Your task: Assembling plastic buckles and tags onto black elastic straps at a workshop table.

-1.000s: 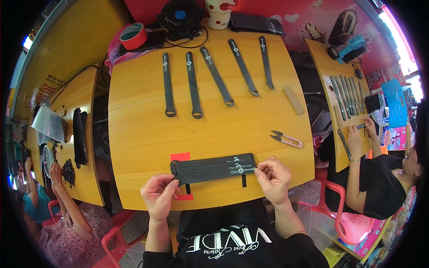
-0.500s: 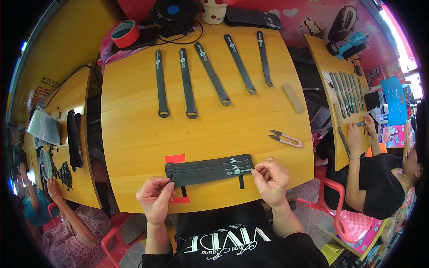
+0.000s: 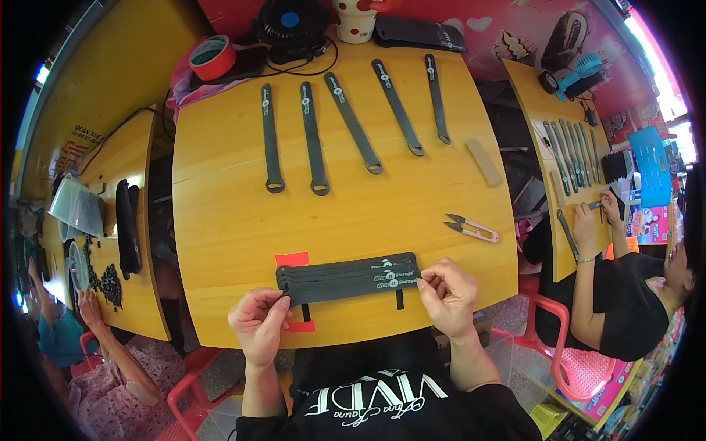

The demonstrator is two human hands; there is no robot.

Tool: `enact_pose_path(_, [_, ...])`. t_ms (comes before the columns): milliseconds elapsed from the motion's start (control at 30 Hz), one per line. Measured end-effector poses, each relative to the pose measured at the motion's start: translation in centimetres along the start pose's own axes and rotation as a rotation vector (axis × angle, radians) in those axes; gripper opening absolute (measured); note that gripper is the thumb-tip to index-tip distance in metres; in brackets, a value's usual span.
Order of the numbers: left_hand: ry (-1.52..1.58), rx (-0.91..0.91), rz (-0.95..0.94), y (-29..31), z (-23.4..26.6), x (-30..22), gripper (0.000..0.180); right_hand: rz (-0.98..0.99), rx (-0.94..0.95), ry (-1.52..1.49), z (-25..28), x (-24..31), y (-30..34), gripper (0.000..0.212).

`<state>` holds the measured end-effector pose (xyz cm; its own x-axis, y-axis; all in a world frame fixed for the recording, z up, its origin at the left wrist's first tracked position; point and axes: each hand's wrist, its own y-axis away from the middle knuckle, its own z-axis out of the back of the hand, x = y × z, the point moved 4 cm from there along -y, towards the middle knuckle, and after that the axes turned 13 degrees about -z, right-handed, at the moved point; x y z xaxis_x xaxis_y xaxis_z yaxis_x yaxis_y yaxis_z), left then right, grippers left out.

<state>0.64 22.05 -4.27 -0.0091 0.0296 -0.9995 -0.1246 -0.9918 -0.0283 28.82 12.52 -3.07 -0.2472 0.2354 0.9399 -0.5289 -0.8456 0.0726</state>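
Note:
A fanned stack of dark grey straps with pale print lies across the near part of the wooden table. The thumb and fingers of my left hand are closed on the left end of the nearest strap. At its other end, my right hand pinches the strap's right tip. Red tape pieces and short black strips show around the stack. Further back, several separate straps lie spread out, each with a slotted end toward me.
Thread snips and a beige strip lie at the right. A red tape roll, black fan and dark pouch stand along the back. Co-workers sit at side tables left and right; one person's hands handle a strap.
The view has shifted slightly, moving the whole scene a little to the right. Both hands keep their pinch on the nearest strap, with hardly any motion.

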Motion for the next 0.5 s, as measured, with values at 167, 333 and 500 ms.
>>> enact_pose_path(167, [0.013, -0.009, 0.006, -0.11, -0.16, -0.12, 0.009, -0.003, 0.025, -0.064, 0.13, -0.75, -0.05, 0.014])
enact_pose_path(333, [0.005, -0.007, -0.001, 0.04, -0.04, -0.02, 0.01, -0.047, 0.034, -0.091, 0.2, -0.93, 0.0, 0.014])
enact_pose_path(500, [0.001, 0.0, -0.011, -0.05, -0.05, -0.05, 0.01, -0.071, -0.003, -0.05, -0.13, -0.61, 0.04, 0.014])
